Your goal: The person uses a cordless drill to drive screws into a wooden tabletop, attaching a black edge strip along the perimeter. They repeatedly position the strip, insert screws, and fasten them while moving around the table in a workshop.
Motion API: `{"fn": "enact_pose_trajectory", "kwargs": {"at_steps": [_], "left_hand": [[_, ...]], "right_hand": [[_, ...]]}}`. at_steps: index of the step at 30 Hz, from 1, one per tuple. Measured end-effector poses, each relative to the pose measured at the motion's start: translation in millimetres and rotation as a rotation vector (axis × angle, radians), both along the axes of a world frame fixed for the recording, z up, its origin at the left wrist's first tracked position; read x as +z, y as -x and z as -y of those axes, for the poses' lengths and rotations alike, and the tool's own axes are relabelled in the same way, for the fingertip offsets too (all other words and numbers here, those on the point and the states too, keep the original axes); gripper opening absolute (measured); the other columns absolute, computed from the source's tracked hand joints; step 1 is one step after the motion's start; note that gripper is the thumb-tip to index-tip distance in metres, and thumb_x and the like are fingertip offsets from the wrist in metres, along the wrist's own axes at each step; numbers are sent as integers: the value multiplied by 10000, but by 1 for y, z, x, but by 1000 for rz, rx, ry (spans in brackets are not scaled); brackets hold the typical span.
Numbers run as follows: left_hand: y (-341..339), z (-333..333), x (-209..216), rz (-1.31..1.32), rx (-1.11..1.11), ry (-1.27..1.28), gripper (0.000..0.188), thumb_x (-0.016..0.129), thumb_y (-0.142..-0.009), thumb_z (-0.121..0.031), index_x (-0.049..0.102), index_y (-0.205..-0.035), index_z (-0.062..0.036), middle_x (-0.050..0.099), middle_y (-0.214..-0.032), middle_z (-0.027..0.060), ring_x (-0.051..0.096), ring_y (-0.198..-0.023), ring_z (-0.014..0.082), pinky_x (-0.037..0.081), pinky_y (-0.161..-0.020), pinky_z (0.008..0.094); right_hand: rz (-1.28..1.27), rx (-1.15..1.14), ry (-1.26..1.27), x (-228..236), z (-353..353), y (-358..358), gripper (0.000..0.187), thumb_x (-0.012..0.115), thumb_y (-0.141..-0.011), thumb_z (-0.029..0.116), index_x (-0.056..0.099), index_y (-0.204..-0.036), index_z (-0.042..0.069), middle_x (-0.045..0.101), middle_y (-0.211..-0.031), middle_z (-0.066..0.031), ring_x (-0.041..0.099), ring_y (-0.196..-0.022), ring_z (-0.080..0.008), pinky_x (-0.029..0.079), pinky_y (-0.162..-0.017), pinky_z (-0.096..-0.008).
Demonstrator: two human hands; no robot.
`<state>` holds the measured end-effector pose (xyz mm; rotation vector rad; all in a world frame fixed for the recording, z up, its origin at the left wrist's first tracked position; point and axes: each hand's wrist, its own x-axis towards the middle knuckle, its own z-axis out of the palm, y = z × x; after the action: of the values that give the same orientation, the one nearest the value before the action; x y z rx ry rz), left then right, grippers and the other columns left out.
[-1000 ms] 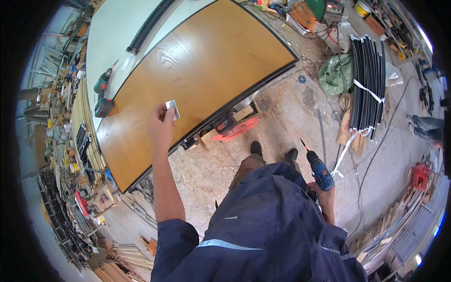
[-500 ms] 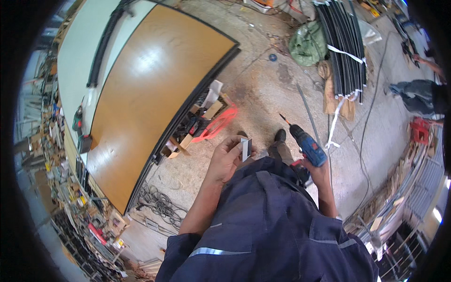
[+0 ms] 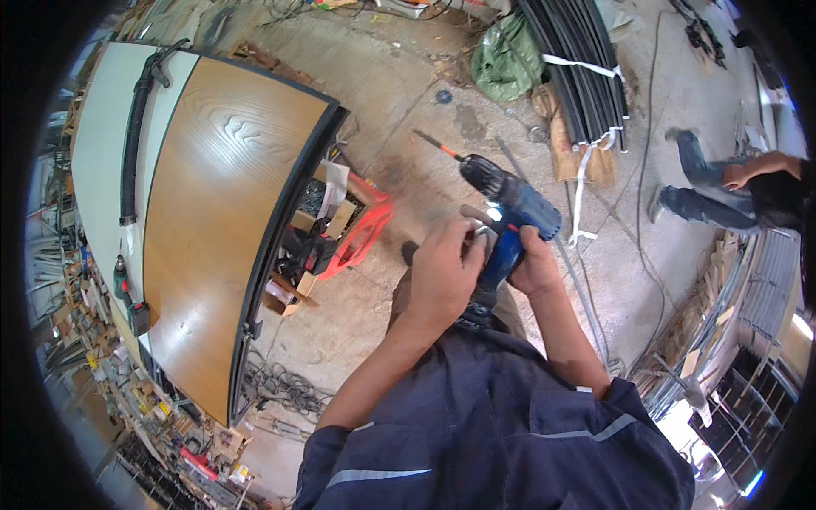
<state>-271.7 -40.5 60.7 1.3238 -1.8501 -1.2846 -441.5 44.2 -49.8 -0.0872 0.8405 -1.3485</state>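
Note:
My right hand (image 3: 537, 265) is wrapped round the grip of a blue and black cordless drill (image 3: 529, 208). The drill's lamp is lit, and its long bit (image 3: 438, 144), with an orange-red section, points up and to the left. Close against the drill's left side, my left hand (image 3: 446, 270) is closed with its fingers bent. Between thumb and fingers it pinches a small pale metal plate (image 3: 487, 231), mostly covered by the fingers. Whether the plate touches the drill I cannot tell.
On the left lies a wood-grain panel (image 3: 225, 170) with black edges, with a green cordless drill (image 3: 127, 289) beside it. A red stool (image 3: 361, 229) stands beside the panel. Strapped black profiles (image 3: 578, 72) and a green sack (image 3: 507, 59) lie ahead. At right is another person (image 3: 710, 187).
The drill has come up and left, and its lamp now shows lit. My left hand has moved right to it with the small plate. The view has shifted; the other person shows more.

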Motion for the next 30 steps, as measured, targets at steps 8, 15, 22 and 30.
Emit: {"fn": "enact_pose_trajectory", "kwargs": {"at_steps": [8, 15, 22, 30], "left_hand": [[-45, 12, -24, -128, 61, -349, 267, 693, -1006, -190, 703, -1178, 14, 734, -1010, 106, 701, -879, 157, 556, -793, 325], [-221, 105, -239, 439, 410, -68, 310, 637, -1027, -255, 719, -1159, 14, 763, -971, 157, 732, -874, 235, 567, -806, 372], [-294, 186, -374, 882, 415, 116, 364, 724, -909, -150, 664, -1241, -13, 720, -1154, 239, 682, -1080, 438, 527, -923, 509], [-338, 191, -422, 665, 419, 359, 190, 727, -905, -150, 695, -1005, 8, 735, -938, 211, 703, -866, 422, 540, -796, 496]], "right_hand": [[230, 59, -20, 12, 4, -19, 1046, 754, -812, 700, 411, -1536, 29, 566, -1457, -257, 649, -1225, -408, 616, -907, -545], [250, 100, -108, -27, -11, -10, 1076, 749, -818, 703, 408, -1520, -38, 562, -1455, -241, 641, -1235, -426, 629, -865, -513], [69, 76, -150, -19, -35, 8, 1134, 781, -794, 693, 397, -1507, -102, 552, -1437, -284, 640, -1209, -477, 640, -794, -515], [-8, -39, -188, 2, -36, -14, 1034, 826, -776, 649, 471, -1485, -16, 583, -1372, -277, 668, -1162, -469, 664, -776, -469]]}}
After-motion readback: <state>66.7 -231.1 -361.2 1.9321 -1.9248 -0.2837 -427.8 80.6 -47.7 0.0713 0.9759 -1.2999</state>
